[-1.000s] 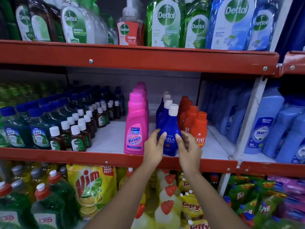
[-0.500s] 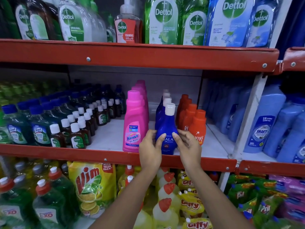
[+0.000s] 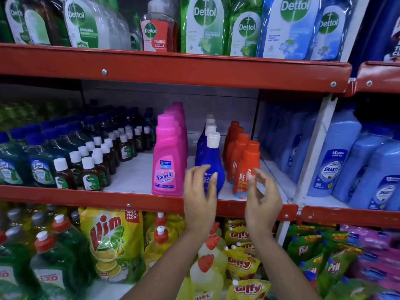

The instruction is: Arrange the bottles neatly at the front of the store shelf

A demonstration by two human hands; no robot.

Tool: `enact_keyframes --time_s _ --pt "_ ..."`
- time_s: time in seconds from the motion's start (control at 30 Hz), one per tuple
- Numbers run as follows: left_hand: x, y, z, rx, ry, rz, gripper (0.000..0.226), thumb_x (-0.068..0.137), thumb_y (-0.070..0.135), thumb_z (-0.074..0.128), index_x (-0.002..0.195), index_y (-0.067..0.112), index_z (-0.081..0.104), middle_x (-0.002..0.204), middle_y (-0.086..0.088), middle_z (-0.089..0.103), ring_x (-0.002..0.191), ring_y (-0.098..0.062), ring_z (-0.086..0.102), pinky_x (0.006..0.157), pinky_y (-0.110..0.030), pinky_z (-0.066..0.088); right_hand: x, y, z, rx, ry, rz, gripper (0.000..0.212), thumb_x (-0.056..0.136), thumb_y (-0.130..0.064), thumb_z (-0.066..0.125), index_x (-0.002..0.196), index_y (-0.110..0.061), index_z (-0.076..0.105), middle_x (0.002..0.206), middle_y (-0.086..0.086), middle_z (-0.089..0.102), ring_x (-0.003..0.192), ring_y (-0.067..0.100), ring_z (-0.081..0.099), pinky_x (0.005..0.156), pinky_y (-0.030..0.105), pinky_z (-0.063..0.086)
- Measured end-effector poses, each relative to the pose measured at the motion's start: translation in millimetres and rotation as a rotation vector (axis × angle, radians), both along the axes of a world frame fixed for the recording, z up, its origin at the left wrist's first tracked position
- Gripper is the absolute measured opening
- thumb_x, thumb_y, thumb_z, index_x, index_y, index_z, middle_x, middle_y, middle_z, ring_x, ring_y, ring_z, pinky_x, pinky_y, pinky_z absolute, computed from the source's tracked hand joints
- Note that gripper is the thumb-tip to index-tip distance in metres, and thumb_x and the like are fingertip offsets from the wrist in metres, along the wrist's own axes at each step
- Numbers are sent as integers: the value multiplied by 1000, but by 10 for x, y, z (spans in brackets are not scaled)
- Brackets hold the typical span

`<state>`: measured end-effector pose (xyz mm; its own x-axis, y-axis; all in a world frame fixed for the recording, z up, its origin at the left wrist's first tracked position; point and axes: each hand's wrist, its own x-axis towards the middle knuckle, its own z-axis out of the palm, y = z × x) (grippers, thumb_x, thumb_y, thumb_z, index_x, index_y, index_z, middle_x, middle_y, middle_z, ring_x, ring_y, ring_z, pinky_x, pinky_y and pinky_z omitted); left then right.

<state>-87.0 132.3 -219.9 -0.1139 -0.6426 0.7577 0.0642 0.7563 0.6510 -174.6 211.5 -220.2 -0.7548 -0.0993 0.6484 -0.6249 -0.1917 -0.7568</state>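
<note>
On the middle shelf (image 3: pixel 138 200) three rows of bottles run front to back. A pink Vanish bottle (image 3: pixel 169 156) leads the left row. A dark blue bottle with a white cap (image 3: pixel 211 156) leads the middle row, standing upright at the front edge. An orange bottle (image 3: pixel 247 163) leads the right row. My left hand (image 3: pixel 200 191) hovers just in front of the blue bottle, fingers spread, not gripping it. My right hand (image 3: pixel 260 198) is in front of the orange bottle, fingers curled loosely and apart, holding nothing.
Small brown Dettol bottles (image 3: pixel 91 169) and green bottles (image 3: pixel 41 167) fill the shelf's left. Light blue bottles (image 3: pixel 337 156) stand beyond a white upright (image 3: pixel 316 148) on the right. The red upper shelf (image 3: pixel 173 68) hangs overhead. Pouches and dish-soap bottles fill the shelf below.
Both hands let go of the blue bottle and drew back slightly. My right hand shifted right, in front of the orange bottle. The blue bottle stays at the shelf front.
</note>
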Motion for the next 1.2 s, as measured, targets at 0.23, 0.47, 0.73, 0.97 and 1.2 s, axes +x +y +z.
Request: enact_keyframes --time_s 0.23,0.47,0.73,0.97,1.2 --pt "-532 236 5 162 -262 -297 41 99 18 46 139 17 45 133 -1 57 122 -11 53 104 -40 46 -491 85 44 193 -197 126 39 90 -38 60 121 -16 55 120 0 60 111 13 56 89 16 44" --pt "-637 285 95 450 -413 -415 57 98 11 47 150 26 27 128 0 58 109 -12 58 100 -34 48 -638 81 125 280 -265 296 36 91 -39 57 114 -11 55 107 3 64 88 3 61 70 19 49" --pt "-558 342 97 453 -370 -387 57 94 5 49 145 27 37 118 2 63 102 -9 60 96 -31 49 -651 73 133 322 -280 353 34 89 -45 58 102 -14 57 102 5 67 94 18 66 85 41 57" --pt "-485 420 87 425 -388 -387 59 95 6 50 147 29 32 123 6 59 107 -4 56 98 -27 44 -584 129 136 318 -262 372 35 90 -43 57 106 -13 56 108 8 67 97 18 66 87 41 56" --pt "-370 477 207 374 -343 -379 51 94 4 54 133 33 42 111 16 60 101 10 56 101 -25 46 -507 217 223 459 -110 256 52 89 -50 54 127 -15 50 129 7 58 116 22 56 96 39 48"
